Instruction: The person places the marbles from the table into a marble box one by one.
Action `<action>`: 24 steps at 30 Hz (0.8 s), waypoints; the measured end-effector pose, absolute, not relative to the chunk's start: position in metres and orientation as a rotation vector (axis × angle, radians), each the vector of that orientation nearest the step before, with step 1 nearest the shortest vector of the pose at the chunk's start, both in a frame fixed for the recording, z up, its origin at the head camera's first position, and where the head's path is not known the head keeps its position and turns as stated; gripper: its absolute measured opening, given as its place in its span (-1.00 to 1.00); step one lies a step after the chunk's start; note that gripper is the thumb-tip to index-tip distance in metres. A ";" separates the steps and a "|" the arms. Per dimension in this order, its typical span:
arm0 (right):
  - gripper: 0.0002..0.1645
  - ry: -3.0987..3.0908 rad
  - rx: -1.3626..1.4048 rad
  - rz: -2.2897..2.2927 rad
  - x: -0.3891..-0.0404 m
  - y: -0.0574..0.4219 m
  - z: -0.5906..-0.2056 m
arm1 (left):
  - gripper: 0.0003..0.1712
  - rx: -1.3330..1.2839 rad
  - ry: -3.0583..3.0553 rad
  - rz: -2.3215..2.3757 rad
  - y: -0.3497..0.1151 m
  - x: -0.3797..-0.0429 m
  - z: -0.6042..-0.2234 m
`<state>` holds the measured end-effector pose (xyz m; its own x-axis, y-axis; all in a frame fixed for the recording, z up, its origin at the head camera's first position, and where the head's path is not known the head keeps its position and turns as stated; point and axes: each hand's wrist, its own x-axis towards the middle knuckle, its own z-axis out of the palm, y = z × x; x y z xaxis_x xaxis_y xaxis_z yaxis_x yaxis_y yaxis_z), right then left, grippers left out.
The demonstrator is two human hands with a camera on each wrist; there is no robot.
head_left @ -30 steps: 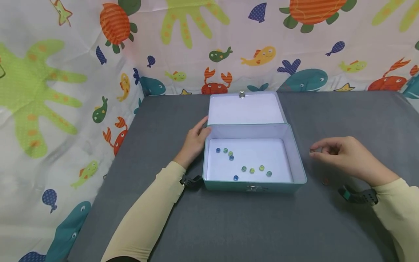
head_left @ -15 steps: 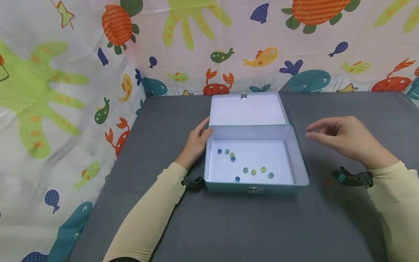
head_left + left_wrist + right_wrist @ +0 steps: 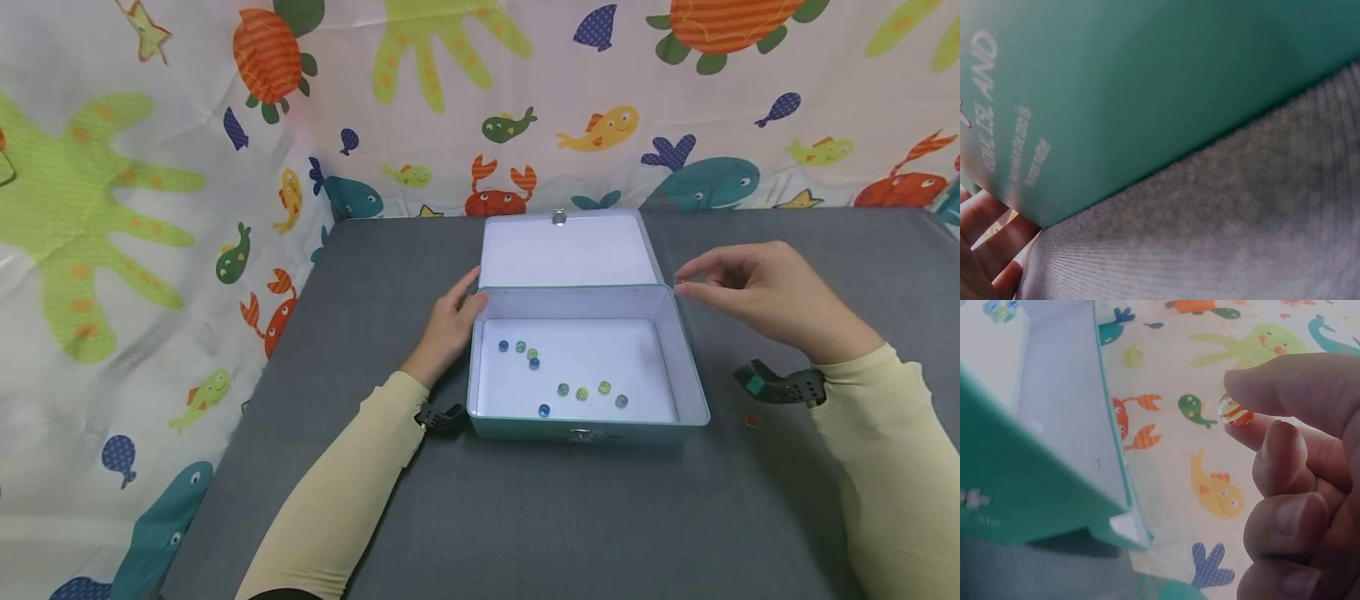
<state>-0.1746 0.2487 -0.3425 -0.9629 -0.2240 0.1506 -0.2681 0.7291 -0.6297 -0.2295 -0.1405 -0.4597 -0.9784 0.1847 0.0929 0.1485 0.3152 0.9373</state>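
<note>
A green metal box (image 3: 577,432) with a white inside stands on the grey table. Several blue, green and yellow-green glass marbles (image 3: 582,393) lie spread over its floor. My left hand (image 3: 442,335) holds the box's back left corner, thumb at the rim, fingers reaching round behind in the left wrist view. Between thumb and index finger, my right hand (image 3: 768,292) pinches a clear marble with orange and white stripes (image 3: 1235,411). That hand is raised just right of the box's back right corner, its other fingers curled in.
The box's lid (image 3: 566,250) is tipped back behind it, with a metal clasp on its far edge. A small reddish-orange piece (image 3: 753,422) lies on the grey tabletop (image 3: 585,517) right of the box. A curtain (image 3: 450,108) printed with sea animals hangs behind and at the left.
My right hand has risen and moved left toward the box with the striped marble. The left hand keeps its place on the box.
</note>
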 end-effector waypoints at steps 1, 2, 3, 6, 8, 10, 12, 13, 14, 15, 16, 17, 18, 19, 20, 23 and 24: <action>-0.74 -2.856 0.416 1.063 -0.176 0.246 -0.341 | -0.26 0.319 2.528 1.791 -0.141 -0.230 -0.460; -0.75 -2.851 0.422 1.070 -0.177 0.242 -0.340 | -0.26 0.318 2.534 1.789 -0.141 -0.230 -0.459; -0.76 -2.848 0.429 1.078 -0.178 0.239 -0.339 | -0.26 0.317 2.540 1.785 -0.141 -0.230 -0.459; -0.75 -2.847 0.442 1.104 -0.181 0.231 -0.338 | -0.26 0.315 2.538 1.787 -0.141 -0.230 -0.458; -0.75 -2.852 0.449 1.115 -0.183 0.226 -0.337 | -0.26 0.318 2.533 1.794 -0.141 -0.229 -0.458; -0.73 -2.857 0.459 1.139 -0.187 0.222 -0.338 | -0.27 0.323 2.527 1.803 -0.141 -0.229 -0.459; -0.74 -2.860 0.464 1.153 -0.189 0.218 -0.338 | -0.27 0.329 2.530 1.801 -0.141 -0.230 -0.459; -0.74 -2.861 0.467 1.158 -0.189 0.216 -0.338 | -0.28 0.332 2.529 1.800 -0.141 -0.230 -0.459; -0.73 -2.864 0.473 1.166 -0.191 0.214 -0.338 | -0.28 0.335 2.528 1.799 -0.141 -0.230 -0.459; -0.73 -2.866 0.477 1.173 -0.192 0.212 -0.338 | -0.29 0.337 2.527 1.795 -0.141 -0.230 -0.460; -0.73 -2.869 0.480 1.176 -0.192 0.209 -0.338 | -0.29 0.338 2.526 1.793 -0.141 -0.230 -0.460; -0.73 -2.871 0.487 1.178 -0.193 0.207 -0.338 | -0.30 0.340 2.523 1.793 -0.141 -0.230 -0.460; -0.73 -2.872 0.498 1.183 -0.194 0.204 -0.338 | -0.30 0.340 2.521 1.791 -0.141 -0.231 -0.460; -0.73 -2.873 0.507 1.188 -0.195 0.201 -0.338 | -0.30 0.340 2.517 1.793 -0.141 -0.230 -0.460; -0.74 -2.873 0.518 1.191 -0.195 0.197 -0.337 | -0.30 0.341 2.513 1.798 -0.141 -0.230 -0.460; -0.76 -2.869 0.551 1.192 -0.197 0.187 -0.335 | -0.28 0.346 2.514 1.802 -0.142 -0.230 -0.460; -0.76 -2.865 0.564 1.195 -0.198 0.183 -0.335 | -0.27 0.349 2.515 1.804 -0.142 -0.230 -0.460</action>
